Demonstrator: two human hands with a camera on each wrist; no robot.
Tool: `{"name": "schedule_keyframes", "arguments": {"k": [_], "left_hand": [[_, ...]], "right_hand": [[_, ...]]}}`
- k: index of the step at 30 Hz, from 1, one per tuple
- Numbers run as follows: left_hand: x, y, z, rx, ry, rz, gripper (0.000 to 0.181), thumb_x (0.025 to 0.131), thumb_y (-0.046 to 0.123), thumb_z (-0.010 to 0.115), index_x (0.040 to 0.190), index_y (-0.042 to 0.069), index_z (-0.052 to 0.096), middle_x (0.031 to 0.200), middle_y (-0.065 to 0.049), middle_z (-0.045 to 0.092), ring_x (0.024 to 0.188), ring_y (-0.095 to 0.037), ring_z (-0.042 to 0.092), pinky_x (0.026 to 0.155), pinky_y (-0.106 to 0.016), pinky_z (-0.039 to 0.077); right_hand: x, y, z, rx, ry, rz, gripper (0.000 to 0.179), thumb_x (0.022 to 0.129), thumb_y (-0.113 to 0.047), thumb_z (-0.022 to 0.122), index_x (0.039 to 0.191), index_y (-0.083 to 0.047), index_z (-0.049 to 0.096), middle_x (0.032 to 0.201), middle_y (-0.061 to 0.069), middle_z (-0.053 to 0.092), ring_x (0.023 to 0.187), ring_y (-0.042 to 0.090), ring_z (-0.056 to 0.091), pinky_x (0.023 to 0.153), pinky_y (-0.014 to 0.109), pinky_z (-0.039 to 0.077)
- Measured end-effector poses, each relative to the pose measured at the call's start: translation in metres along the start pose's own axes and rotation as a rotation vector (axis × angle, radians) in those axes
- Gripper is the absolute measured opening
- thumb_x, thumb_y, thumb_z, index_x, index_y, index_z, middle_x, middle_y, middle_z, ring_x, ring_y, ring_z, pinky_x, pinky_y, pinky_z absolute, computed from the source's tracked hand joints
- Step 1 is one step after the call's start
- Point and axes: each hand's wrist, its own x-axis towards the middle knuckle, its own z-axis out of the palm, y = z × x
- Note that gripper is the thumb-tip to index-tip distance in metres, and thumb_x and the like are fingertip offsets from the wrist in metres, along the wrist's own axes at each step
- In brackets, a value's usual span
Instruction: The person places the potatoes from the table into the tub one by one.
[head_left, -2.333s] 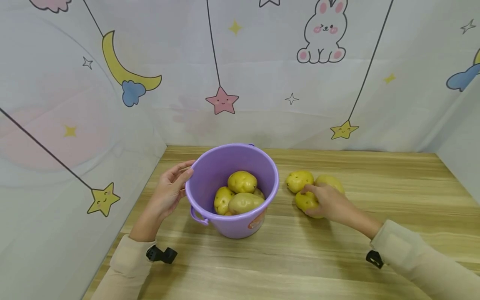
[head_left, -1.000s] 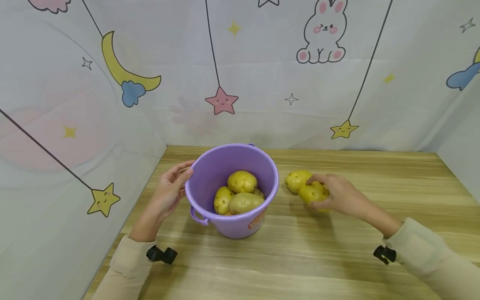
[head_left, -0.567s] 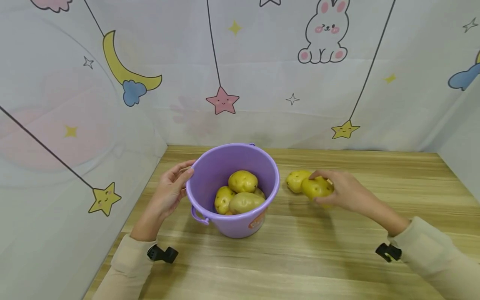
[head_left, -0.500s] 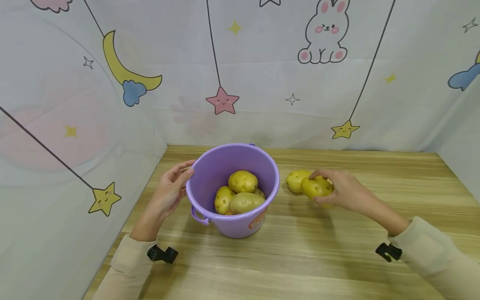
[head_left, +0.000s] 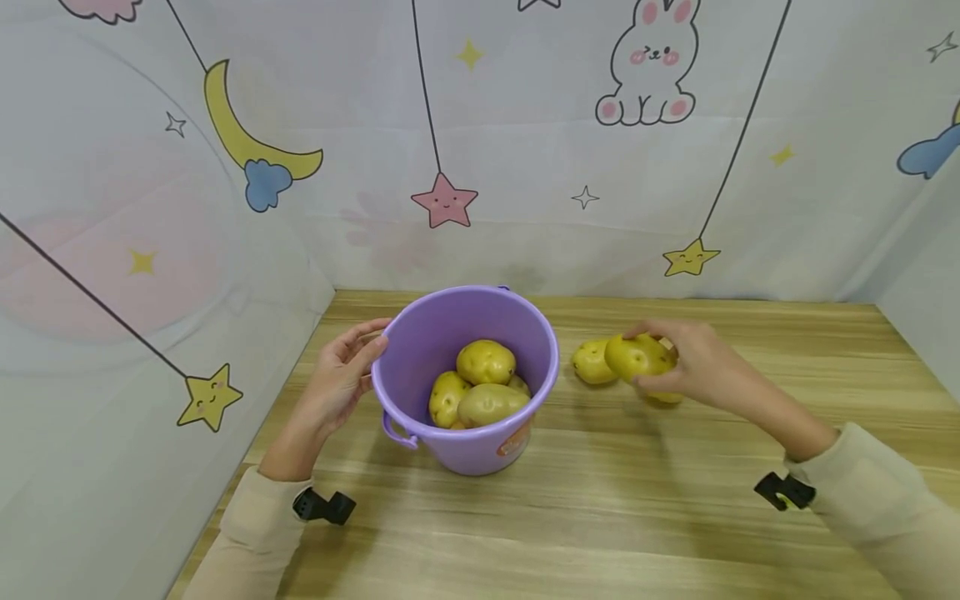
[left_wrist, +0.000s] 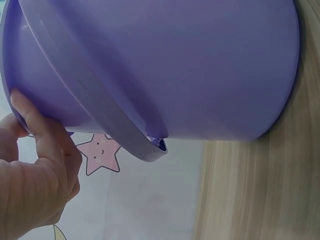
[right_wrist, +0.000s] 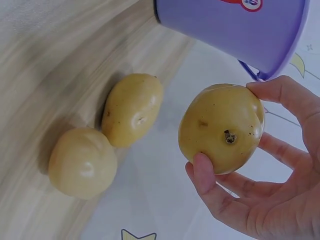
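A purple bucket [head_left: 465, 450] stands on the table with several yellow potatoes inside, one of them a yellow potato [head_left: 486, 362] on top of the pile. My left hand [head_left: 348, 371] grips its rim on the left side, thumb at the edge and fingers outside; the left wrist view shows the same hand [left_wrist: 40, 175] at the rim. To the right of the bucket, my right hand [head_left: 693, 362] holds a potato [right_wrist: 222, 127] between thumb and fingers, raised over the table. Two more potatoes lie below it: one potato [right_wrist: 132, 110] beside a paler, rounder potato [right_wrist: 82, 162].
The wooden table [head_left: 570, 525] reaches back to a white cloth backdrop [head_left: 525, 150] printed with stars, a moon and a rabbit. Similar cloth rises at the left and right sides. The bucket's handle [left_wrist: 95, 95] hangs down its outside.
My right hand has picked a potato up off the table and carried it slightly right and upward. My left hand and the bucket have stayed in place.
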Motion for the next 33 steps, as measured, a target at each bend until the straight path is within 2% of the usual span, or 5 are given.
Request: {"name": "schedule_keyframes", "arguments": {"k": [13,20,33], "left_hand": [[0.0,0.004,0.0,-0.023,-0.003,-0.001,0.033,0.103,0.011,0.058,0.135,0.002,0.054,0.106,-0.006,0.063,0.087,-0.014,0.067,0.073,-0.023,0.06],[0.0,0.004,-0.002,-0.045,-0.018,-0.001,0.032,0.103,0.009,0.057,0.134,0.002,0.053,0.104,-0.006,0.067,0.085,-0.015,0.07,0.072,-0.025,0.06],[0.0,0.004,-0.001,-0.08,-0.038,0.0,0.038,0.103,0.009,0.057,0.138,-0.002,0.049,0.104,-0.008,0.066,0.084,-0.016,0.07,0.072,-0.025,0.06]], "right_hand": [[0.005,-0.011,-0.014,-0.011,0.014,0.01,0.05,0.079,-0.016,0.085,0.123,-0.006,0.063,0.118,0.029,0.062,0.087,0.036,0.066,0.064,0.041,0.06],[0.011,-0.019,-0.019,-0.032,0.043,-0.035,0.05,0.078,-0.017,0.085,0.123,-0.006,0.065,0.116,0.022,0.066,0.087,0.034,0.065,0.069,0.045,0.058],[0.019,-0.029,-0.031,0.062,-0.008,0.011,0.049,0.083,-0.023,0.084,0.125,-0.009,0.062,0.123,0.026,0.062,0.091,0.039,0.068,0.068,0.041,0.06]]}}
